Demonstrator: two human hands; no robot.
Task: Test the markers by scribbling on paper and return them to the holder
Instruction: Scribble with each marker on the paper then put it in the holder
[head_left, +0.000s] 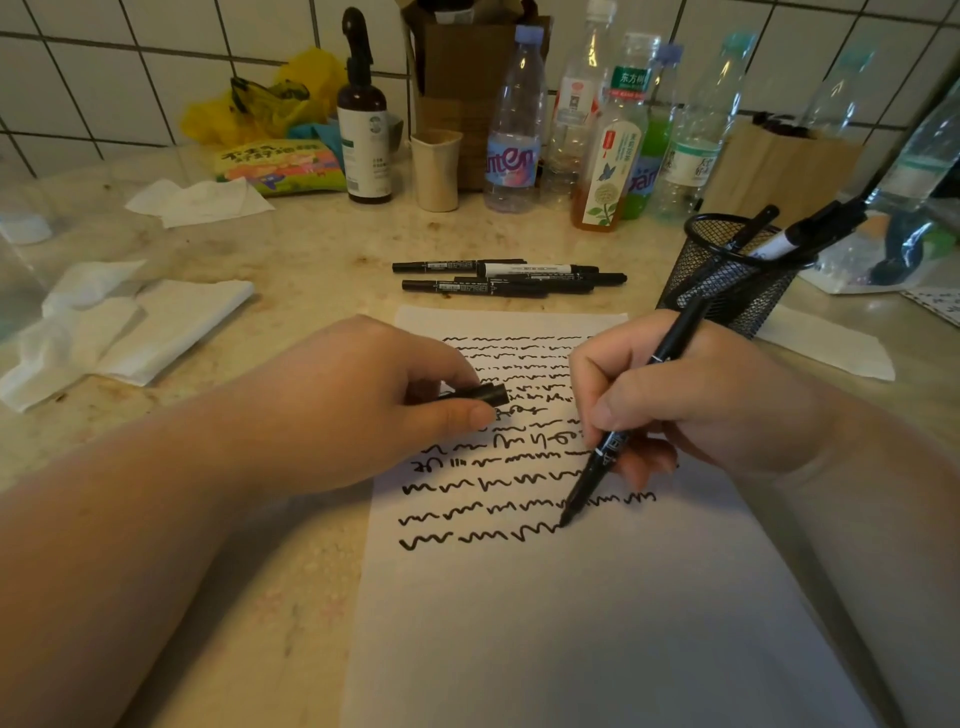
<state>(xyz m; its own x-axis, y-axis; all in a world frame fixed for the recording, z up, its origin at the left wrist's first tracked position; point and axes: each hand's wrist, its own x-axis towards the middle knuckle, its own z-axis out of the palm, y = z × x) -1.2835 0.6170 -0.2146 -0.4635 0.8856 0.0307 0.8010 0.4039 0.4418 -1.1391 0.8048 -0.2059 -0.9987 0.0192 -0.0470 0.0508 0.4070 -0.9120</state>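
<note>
Markers: your left hand (363, 410) pinches the cap (485, 396) on the paper (571, 623); your right hand (701, 405) grips a marker (618, 431), tip scribbling. Next, probably recap it and drop it in the holder (727, 270), right of the loose markers (504, 278).

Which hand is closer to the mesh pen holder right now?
Right. The right hand writes with a marker just in front of the holder, nearly under it in view. The left hand, holding the cap, sits farther left across the paper.
</note>
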